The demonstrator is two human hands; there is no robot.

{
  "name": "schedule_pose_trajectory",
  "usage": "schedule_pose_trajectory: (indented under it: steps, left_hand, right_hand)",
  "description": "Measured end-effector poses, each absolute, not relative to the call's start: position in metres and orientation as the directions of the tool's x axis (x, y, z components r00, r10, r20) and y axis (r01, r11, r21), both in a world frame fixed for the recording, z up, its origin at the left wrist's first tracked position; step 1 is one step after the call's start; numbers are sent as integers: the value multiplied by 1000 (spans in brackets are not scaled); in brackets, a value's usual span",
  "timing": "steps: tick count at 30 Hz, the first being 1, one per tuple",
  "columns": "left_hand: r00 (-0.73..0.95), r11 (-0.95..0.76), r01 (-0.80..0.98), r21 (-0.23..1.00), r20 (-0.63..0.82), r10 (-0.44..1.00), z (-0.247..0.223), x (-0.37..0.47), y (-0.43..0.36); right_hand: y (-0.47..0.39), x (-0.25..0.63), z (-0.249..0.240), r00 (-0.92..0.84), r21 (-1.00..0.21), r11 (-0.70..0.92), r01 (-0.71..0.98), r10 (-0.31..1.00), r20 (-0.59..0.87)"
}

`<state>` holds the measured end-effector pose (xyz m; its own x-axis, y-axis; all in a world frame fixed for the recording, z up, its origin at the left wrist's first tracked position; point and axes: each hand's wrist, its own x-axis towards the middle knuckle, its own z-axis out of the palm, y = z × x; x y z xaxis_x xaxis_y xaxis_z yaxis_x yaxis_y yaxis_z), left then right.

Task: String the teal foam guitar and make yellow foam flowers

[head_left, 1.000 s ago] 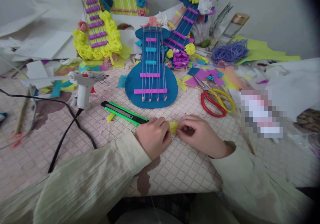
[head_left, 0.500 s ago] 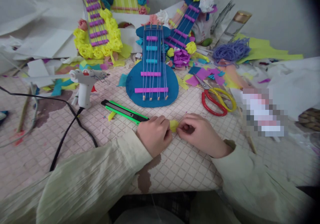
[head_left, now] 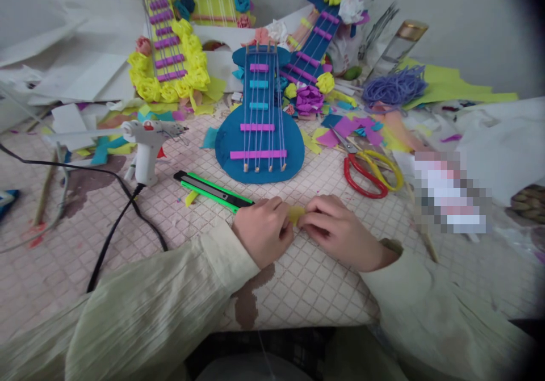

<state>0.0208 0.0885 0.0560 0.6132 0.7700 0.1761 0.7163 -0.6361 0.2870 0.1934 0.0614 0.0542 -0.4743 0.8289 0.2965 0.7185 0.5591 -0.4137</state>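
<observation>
Between my two hands is a small piece of yellow crepe paper, partly covered by my fingers. My left hand is closed on its left end. At the other end the fingertips of my right hand pinch its edge. A green utility knife lies just beyond my left hand, its lower end touching or close behind the knuckles. Past both hands a blue cardboard guitar lies flat, with purple strings and pink and light-blue strips across it.
Scissors with red and yellow handles lie to the right. A white glue gun stands at left, its black cord looping forward. Behind are guitars with paper flowers, paper scraps, a purple string bundle and a gold-capped bottle.
My right hand's fingers have shifted slightly, closing further over the yellow paper's right edge. My left hand keeps its place. The whole view has moved a little.
</observation>
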Motion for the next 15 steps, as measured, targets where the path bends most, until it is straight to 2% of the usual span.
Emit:
schedule_pose_trajectory:
  steps: [4,15]
  left_hand:
    - [618,-644,710,286,185,764,56,20,89]
    - [632,-656,701,280,182,753,55,20,89]
  right_hand:
    - [62,196,51,-509,-394,603,693,797,324]
    - [60,202,57,-540,-312,598,738,801,259]
